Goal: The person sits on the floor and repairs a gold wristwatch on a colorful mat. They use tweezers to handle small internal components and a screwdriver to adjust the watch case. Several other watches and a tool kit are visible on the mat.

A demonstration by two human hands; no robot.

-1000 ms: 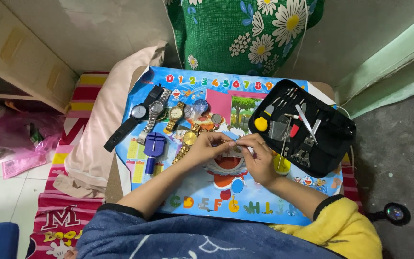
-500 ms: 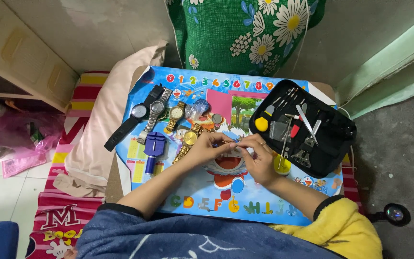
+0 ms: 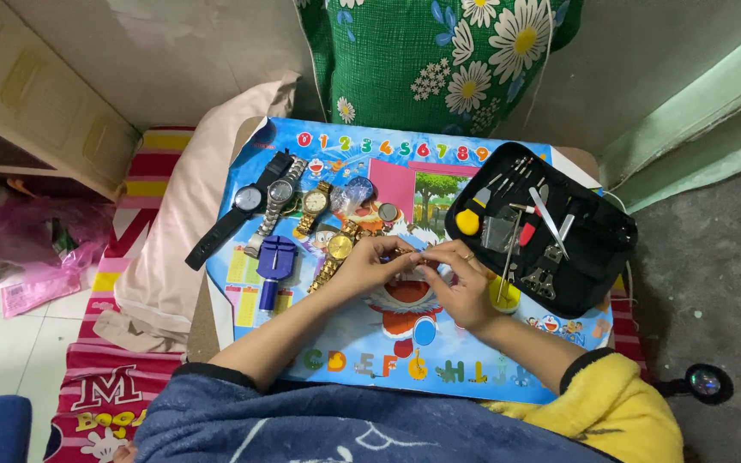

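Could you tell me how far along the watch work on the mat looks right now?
Done: tool case lies open, three watches laid out. In hand: left hand and right hand pinch a gold band between fingertips. Left: gold watch and blue tool lie untouched.

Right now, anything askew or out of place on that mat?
Nothing stands out. Watches lie in a row on the mat, tools sit in the open black case, and both hands meet over a small gold piece.
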